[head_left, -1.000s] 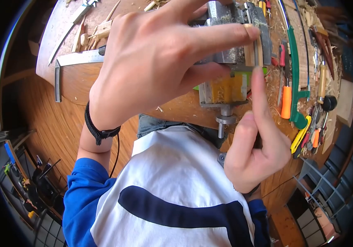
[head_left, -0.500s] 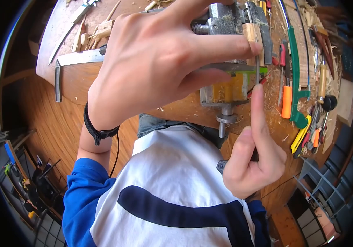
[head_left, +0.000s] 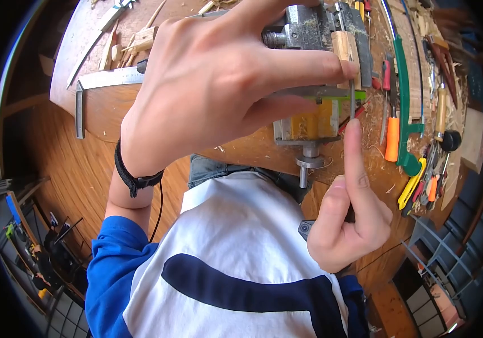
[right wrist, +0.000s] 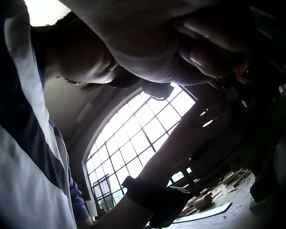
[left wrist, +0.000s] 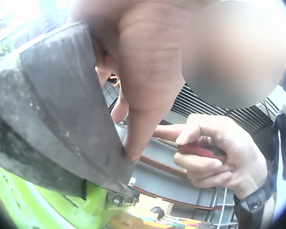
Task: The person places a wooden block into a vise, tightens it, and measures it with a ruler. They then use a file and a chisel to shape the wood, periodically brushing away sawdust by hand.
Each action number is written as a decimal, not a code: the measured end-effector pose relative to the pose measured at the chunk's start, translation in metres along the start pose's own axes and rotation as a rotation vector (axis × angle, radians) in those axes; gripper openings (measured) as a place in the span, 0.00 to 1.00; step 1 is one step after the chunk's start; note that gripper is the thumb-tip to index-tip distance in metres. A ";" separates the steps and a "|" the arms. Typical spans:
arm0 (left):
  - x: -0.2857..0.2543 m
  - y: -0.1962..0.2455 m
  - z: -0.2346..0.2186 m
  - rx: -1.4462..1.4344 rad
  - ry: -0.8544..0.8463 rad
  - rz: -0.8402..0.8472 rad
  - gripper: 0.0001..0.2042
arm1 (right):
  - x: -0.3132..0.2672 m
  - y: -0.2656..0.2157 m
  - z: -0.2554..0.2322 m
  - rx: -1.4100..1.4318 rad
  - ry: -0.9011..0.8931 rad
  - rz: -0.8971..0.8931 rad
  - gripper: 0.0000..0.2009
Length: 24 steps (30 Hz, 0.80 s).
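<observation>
A small pale wood block (head_left: 341,44) is clamped upright in a metal bench vise (head_left: 303,25). My left hand (head_left: 208,84) spreads over the vise, and its straight index fingertip presses at the block, right on a thin grey file shaft (head_left: 352,101). My right hand (head_left: 354,217), nearer my body, grips the file's red handle (left wrist: 200,150), which shows in the left wrist view. Its index finger lies straight along the shaft. The left palm hides part of the vise. In the right wrist view the fingers are dark.
A try square (head_left: 106,80) and wooden pieces (head_left: 140,40) lie left on the bench. To the right are a green saw frame (head_left: 403,101), an orange-handled tool (head_left: 392,139), a yellow cutter (head_left: 410,186) and wood shavings. The vise's screw handle (head_left: 303,174) juts out at the front edge.
My right hand has drawn back toward my body with the file, baring more of its shaft. My left index fingertip has shifted slightly down along the block and remains there.
</observation>
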<state>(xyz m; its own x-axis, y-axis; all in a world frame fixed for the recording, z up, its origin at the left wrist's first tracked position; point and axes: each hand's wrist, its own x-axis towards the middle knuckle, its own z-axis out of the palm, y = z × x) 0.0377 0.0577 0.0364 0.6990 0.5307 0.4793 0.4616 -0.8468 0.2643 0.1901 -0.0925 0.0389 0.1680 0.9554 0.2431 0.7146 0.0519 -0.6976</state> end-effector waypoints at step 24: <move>-0.006 -0.012 0.011 0.093 0.061 0.102 0.21 | 0.016 0.002 0.011 -0.033 0.044 -0.037 0.25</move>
<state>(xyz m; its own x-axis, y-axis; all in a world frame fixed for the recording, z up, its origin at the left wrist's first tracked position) 0.0342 0.0651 0.0211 0.7118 0.4363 0.5504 0.4402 -0.8878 0.1344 0.1864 -0.0734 0.0340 0.1700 0.9394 0.2978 0.7429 0.0764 -0.6651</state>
